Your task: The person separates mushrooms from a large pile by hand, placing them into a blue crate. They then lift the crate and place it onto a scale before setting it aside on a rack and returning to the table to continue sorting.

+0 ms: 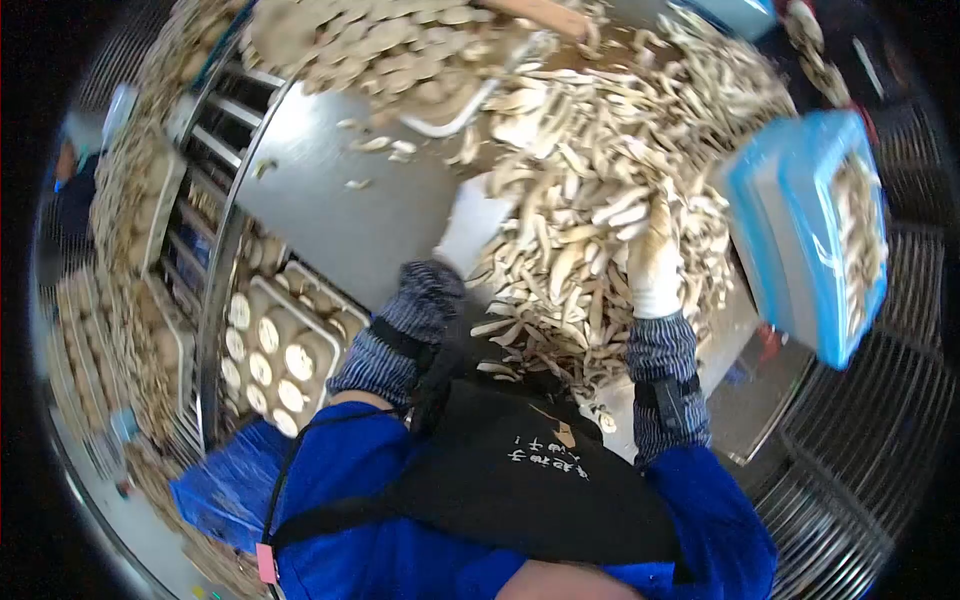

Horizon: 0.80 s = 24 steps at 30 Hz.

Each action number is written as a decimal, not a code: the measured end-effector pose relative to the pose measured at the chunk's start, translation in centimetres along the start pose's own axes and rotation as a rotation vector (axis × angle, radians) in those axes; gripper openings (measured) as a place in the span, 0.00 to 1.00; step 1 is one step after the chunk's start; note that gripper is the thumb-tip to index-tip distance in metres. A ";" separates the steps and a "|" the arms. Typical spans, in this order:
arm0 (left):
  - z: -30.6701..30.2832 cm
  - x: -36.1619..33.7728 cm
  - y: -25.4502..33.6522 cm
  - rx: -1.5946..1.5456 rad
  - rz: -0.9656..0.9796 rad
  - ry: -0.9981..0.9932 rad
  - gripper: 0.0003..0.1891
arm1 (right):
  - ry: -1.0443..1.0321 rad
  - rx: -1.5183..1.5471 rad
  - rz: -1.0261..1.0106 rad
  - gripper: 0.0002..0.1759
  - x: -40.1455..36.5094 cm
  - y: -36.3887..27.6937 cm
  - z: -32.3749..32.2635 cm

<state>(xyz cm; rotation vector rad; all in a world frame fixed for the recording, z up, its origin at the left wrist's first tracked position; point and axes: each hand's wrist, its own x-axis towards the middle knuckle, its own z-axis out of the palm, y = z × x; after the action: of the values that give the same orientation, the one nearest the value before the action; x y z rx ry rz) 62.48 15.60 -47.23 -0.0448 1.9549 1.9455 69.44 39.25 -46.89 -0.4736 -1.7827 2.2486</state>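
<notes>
A large heap of pale sliced pieces, which look like mushroom slices (570, 200), covers the middle and right of a metal table (340, 190). My left hand (475, 218), in a white glove, rests against the heap's left edge, its fingers hidden by the slices. My right hand (654, 262), in a white glove stained yellowish-brown, lies on the heap's right part with its fingertips among the slices. Whether either hand grips any slices is not visible.
A blue-lined container (800, 220) with slices stands at the right. A tray (450, 122) piled with round pieces is at the top. Left of the table are metal racks (225, 150) and a tray of round slices (345, 305). A person's arm (68, 165) shows at far left.
</notes>
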 end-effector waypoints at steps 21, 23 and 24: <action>1.3 3.8 -2.7 -0.134 -0.103 0.128 0.12 | 0.283 -0.988 -0.334 0.14 3.0 -5.8 -7.2; 1.5 4.4 -3.5 -0.199 0.008 0.099 0.21 | 0.214 -0.494 -0.156 0.18 2.1 -6.7 -6.2; 1.4 4.1 -2.6 -0.235 -0.010 0.050 0.31 | 0.265 -0.530 -0.240 0.20 1.8 -6.6 -5.4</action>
<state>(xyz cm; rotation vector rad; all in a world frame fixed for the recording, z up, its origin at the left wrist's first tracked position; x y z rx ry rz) 59.77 17.82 -50.82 -0.1678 1.7419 2.1774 69.73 46.30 -41.73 -0.5807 -2.1424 1.4671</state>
